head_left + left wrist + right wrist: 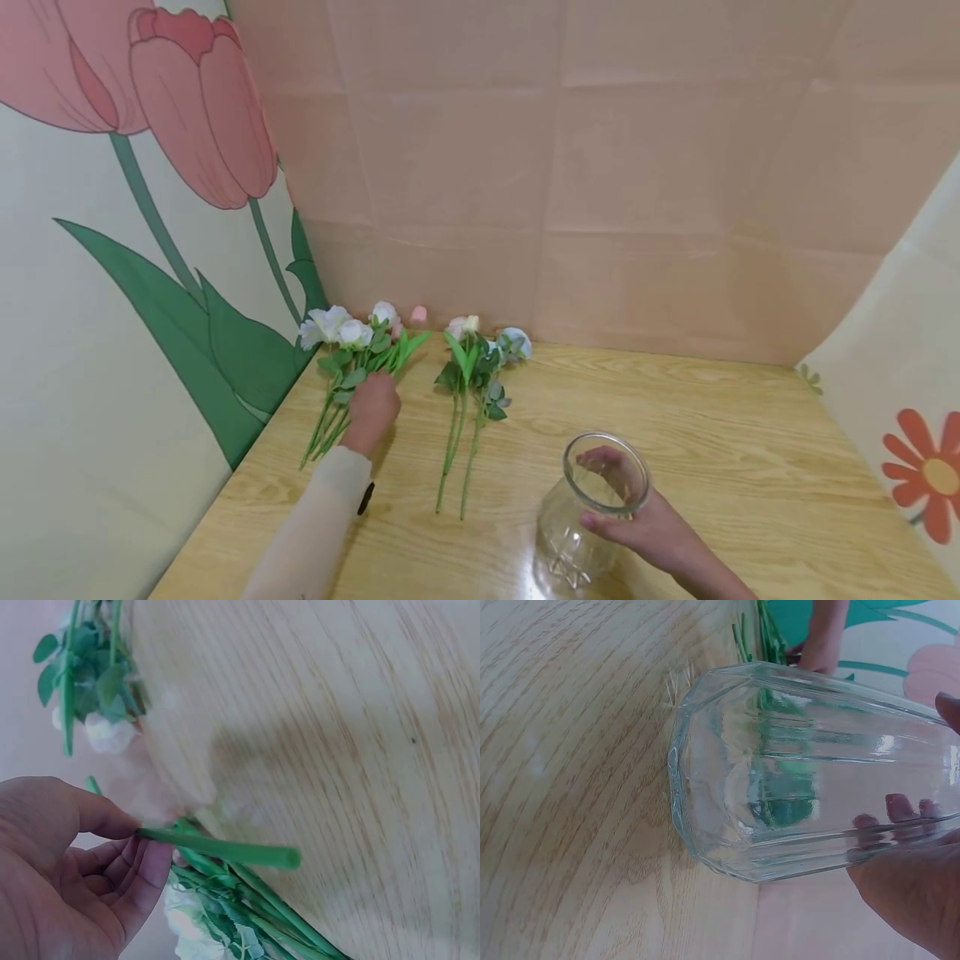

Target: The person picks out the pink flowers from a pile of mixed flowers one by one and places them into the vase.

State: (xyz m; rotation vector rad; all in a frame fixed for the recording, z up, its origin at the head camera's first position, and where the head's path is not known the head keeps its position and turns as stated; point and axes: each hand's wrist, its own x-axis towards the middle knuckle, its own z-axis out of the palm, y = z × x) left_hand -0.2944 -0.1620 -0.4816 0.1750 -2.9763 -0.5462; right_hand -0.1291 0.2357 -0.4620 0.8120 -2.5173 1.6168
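Left sleeve (315, 517): long, plain, pale cream, reaching to wrist. Small black item (366, 498) at sleeve's inner edge near cuff, details unclear. Left hand (373, 407) bare. Right hand (642, 518) bare; visible right forearm (705, 567) uncovered.

One glass vase (566, 525), two flower bunches (352, 377), one wood-grained table (712, 450)

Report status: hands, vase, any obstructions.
Left hand pinching green stem. Right hand gripping glass vase, no stems inside. Possibly in the way: smaller flower group between hands.
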